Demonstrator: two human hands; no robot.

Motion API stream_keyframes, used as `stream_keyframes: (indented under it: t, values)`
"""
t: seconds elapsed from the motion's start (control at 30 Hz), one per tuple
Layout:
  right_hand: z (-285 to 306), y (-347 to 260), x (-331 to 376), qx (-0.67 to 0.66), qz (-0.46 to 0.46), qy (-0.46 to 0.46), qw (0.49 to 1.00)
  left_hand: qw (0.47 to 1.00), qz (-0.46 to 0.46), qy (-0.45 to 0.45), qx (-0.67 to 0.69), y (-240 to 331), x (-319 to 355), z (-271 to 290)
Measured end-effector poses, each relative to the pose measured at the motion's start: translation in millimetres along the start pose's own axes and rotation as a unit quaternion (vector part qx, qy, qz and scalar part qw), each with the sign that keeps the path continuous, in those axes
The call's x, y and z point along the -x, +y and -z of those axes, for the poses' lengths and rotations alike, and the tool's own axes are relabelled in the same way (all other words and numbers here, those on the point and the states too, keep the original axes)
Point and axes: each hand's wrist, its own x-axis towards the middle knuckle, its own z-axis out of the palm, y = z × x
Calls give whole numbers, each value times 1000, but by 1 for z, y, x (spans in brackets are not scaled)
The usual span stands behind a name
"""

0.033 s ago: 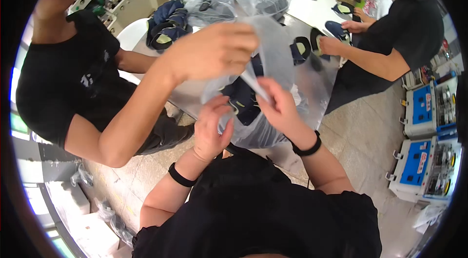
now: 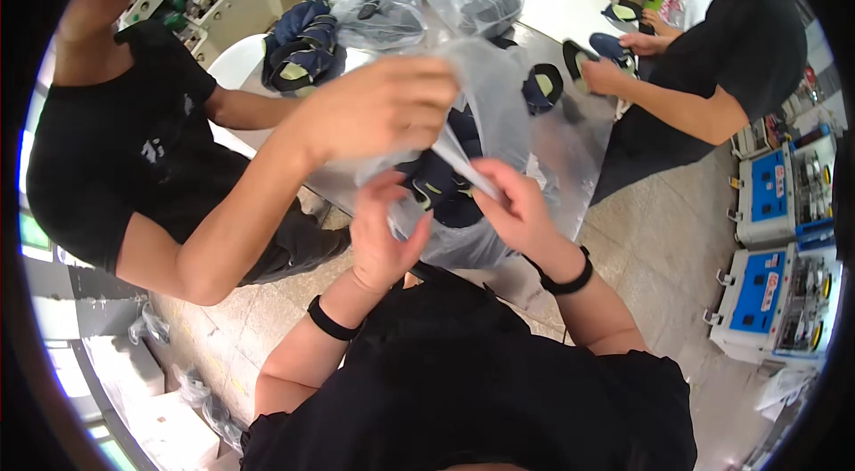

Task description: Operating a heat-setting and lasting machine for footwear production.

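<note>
A clear plastic bag (image 2: 494, 101) stands open-mouthed on the table before me, with dark navy shoe uppers (image 2: 456, 204) inside. The thumb and fingers of my right hand (image 2: 517, 204) pinch a folded edge of the bag. My left hand (image 2: 385, 226) is at the bag's near left side, its fingers and thumb spread apart and holding nothing I can see. From the left, a co-worker's hand (image 2: 392, 106), blurred, reaches over the bag with its fingers curled at the bag's upper edge.
Navy shoe uppers (image 2: 303, 48) are piled at the table's far left, beside filled plastic bags (image 2: 378, 17). Another upper (image 2: 541, 88) lies right of my bag. At right, a co-worker (image 2: 748, 52) handles shoe pieces. Blue-fronted machines (image 2: 757, 302) stand further right.
My left hand's fingers have spread a little wider. The co-worker's hand over the bag has shifted slightly left and down. The whole view has moved slightly.
</note>
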Motion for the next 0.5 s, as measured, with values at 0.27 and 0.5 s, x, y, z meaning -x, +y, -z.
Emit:
stream_keyframes:
  t: [0.27,0.5]
  values:
    - [82,8,107,-249,-66,178,950,968,-43,15,-249,-36,-21,-32]
    - [83,12,128,-305,-120,351,877,956,282,14,78,-61,28,-6]
